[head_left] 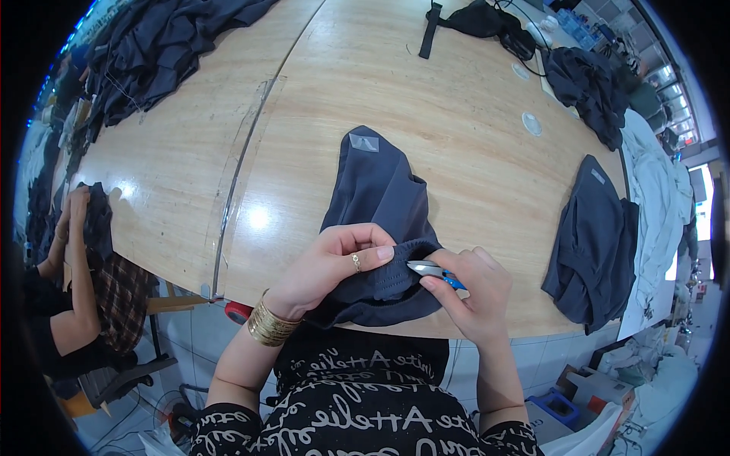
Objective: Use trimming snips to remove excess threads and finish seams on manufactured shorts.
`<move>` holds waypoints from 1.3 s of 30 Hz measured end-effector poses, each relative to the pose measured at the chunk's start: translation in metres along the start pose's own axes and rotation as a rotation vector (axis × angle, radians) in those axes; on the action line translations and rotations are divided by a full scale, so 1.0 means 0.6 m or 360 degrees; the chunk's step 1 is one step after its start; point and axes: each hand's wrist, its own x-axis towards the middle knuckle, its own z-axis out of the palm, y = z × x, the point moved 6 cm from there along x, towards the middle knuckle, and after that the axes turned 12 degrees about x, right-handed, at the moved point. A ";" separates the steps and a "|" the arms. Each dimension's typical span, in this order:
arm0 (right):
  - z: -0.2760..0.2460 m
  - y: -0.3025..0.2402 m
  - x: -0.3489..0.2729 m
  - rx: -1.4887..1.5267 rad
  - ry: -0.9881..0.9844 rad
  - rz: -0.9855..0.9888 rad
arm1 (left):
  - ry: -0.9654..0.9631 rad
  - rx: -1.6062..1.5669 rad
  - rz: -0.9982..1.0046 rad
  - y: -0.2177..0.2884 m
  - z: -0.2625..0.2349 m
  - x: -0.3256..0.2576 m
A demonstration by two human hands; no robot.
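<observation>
Between the left hand (332, 262) and right hand (480, 292), the gathered band (388, 278) of a dark garment (372, 182) is placed, pinched by left thumb and fingers. Blue-handled snips (427, 270) are gripped in the right, tips pointed at the band. Garment body is laid beyond the hands on the counter (479, 144); well to their right, a second garment (589, 251) is laid.
</observation>
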 end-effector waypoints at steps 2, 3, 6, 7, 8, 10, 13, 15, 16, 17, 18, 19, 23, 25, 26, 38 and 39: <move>-0.006 -0.001 0.002 -0.0018 -0.0034 0.0018 | 0.0043 0.0080 0.0003 0.007 0.000 -0.002; -0.006 -0.003 0.004 -0.0073 -0.0085 -0.0001 | 0.0060 0.0135 0.0018 0.012 0.001 -0.003; -0.009 -0.006 0.008 -0.0178 -0.0154 -0.0043 | 0.0070 0.0244 0.0044 0.021 0.003 -0.003; -0.008 -0.008 0.009 -0.0221 -0.0174 -0.0069 | 0.0069 0.0299 0.0053 0.023 0.003 -0.004; -0.009 -0.008 0.010 -0.0220 -0.0175 -0.0069 | 0.0071 0.0298 0.0053 0.024 0.003 -0.004; -0.010 -0.010 0.012 -0.0256 -0.0182 -0.0100 | 0.0070 0.0363 0.0023 0.024 0.003 -0.005; -0.011 -0.017 0.018 -0.0230 -0.0193 -0.0084 | 0.0078 0.0398 0.0042 0.029 0.005 -0.004; -0.011 -0.018 0.018 -0.0248 -0.0198 -0.0106 | 0.0060 0.0401 0.0035 0.027 0.004 -0.003; -0.011 -0.019 0.018 -0.0266 -0.0201 -0.0128 | 0.0041 0.0406 0.0030 0.026 0.004 -0.003; -0.012 -0.019 0.019 -0.0266 -0.0201 -0.0127 | 0.0039 0.0405 0.0029 0.027 0.004 -0.003; -0.012 -0.019 0.019 -0.0277 -0.0217 -0.0139 | 0.0030 0.0416 0.0014 0.029 0.005 -0.003; -0.011 -0.019 0.020 -0.0287 -0.0233 -0.0153 | 0.0021 0.0427 -0.0001 0.030 0.006 -0.003; -0.011 -0.019 0.021 -0.0275 -0.0237 -0.0170 | -0.0012 0.0421 0.0010 0.032 0.006 -0.001; -0.010 -0.020 0.021 -0.0270 -0.0234 -0.0192 | -0.0027 0.0409 0.0016 0.031 0.005 0.000; -0.010 -0.019 0.021 -0.0269 -0.0234 -0.0191 | -0.0028 0.0409 0.0014 0.030 0.005 0.000; -0.022 0.009 0.006 0.0293 0.0016 0.0423 | 0.0018 0.0258 0.0033 0.029 -0.007 -0.003; -0.016 0.013 0.002 0.0363 0.0020 0.0553 | 0.0029 0.0254 0.0046 0.028 -0.009 -0.003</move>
